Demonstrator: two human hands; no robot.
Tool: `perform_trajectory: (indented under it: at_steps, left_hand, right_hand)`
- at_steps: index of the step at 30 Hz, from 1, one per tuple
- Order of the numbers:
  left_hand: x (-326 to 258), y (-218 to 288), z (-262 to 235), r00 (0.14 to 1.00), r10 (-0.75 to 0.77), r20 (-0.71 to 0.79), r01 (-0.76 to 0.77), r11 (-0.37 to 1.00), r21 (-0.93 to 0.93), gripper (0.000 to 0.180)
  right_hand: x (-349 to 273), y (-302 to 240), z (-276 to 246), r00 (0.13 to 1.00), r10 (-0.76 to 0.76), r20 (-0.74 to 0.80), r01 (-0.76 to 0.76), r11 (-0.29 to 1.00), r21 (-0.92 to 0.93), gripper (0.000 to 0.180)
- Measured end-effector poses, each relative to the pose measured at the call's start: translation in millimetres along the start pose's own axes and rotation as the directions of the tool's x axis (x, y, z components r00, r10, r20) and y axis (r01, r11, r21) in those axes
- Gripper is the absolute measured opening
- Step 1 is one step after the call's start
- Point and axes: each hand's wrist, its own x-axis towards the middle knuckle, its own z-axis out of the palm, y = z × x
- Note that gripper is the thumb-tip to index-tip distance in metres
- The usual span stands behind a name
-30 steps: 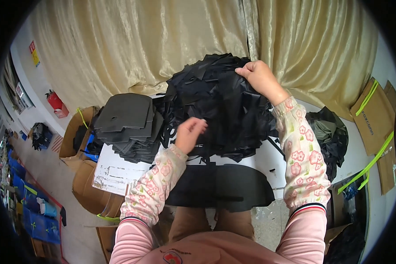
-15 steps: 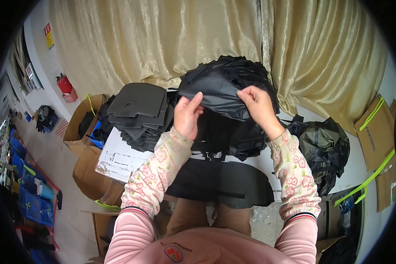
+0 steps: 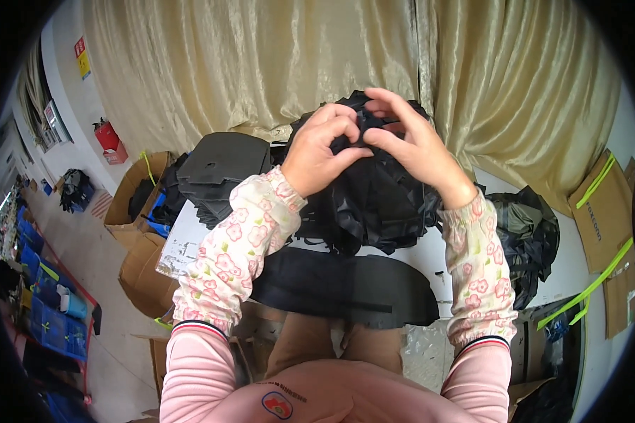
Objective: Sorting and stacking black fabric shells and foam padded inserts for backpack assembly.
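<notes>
Above a heap of thin, shiny black fabric pieces (image 3: 381, 201), both hands are raised close together. My left hand (image 3: 321, 148) is closed, its thumb and fingers pinching a bunched part of the black fabric (image 3: 363, 123). Facing it, my right hand (image 3: 413, 144) curls thumb and fingers about the same bunch, its upper fingers slightly blurred. The fabric's far end is lost against the dark heap. Nearer me, a flat black panel (image 3: 395, 289) with a rounded right end lies along the table's front edge.
Dark grey cut sheets (image 3: 222, 166) are stacked left of the heap. A crumpled black bundle (image 3: 529, 233) lies at the right on the white table (image 3: 430, 264). Cardboard boxes (image 3: 144, 271) stand at the left, and a gold curtain (image 3: 261, 63) hangs behind.
The black fabric was stretched between my hands and is now bunched. Both hands have come together and moved farther from me, uncovering more of the heap.
</notes>
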Motion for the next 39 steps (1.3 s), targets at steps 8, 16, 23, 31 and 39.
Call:
perform_trajectory:
  at_steps: [8,16,23,31,39]
  left_hand:
    - [-90,1,27,0.744,-0.664,-0.077,0.532,0.658,-0.533,0.017]
    - [-91,38,60,0.711,-0.649,0.269,0.489,0.181,-0.853,0.026]
    - [-70,21,36,0.816,-0.576,-0.048,0.322,0.522,-0.79,0.029]
    - [-55,33,35,0.92,-0.385,-0.071,0.308,0.824,-0.476,0.028]
    - [-65,28,34,0.923,-0.378,-0.077,0.317,0.857,-0.406,0.031]
  right_hand:
    - [-2,2,-6,0.997,0.0,-0.073,-0.007,0.996,-0.091,0.018]
    - [-20,1,-10,0.998,0.013,-0.062,-0.011,0.999,0.035,0.018]
    - [-37,-34,-49,0.949,0.161,0.273,-0.198,0.974,0.113,0.065]
    - [-11,-74,-39,0.95,0.13,0.285,-0.038,0.951,-0.307,0.046]
    - [-5,-100,-17,0.944,0.071,0.322,0.161,0.752,-0.639,0.033]
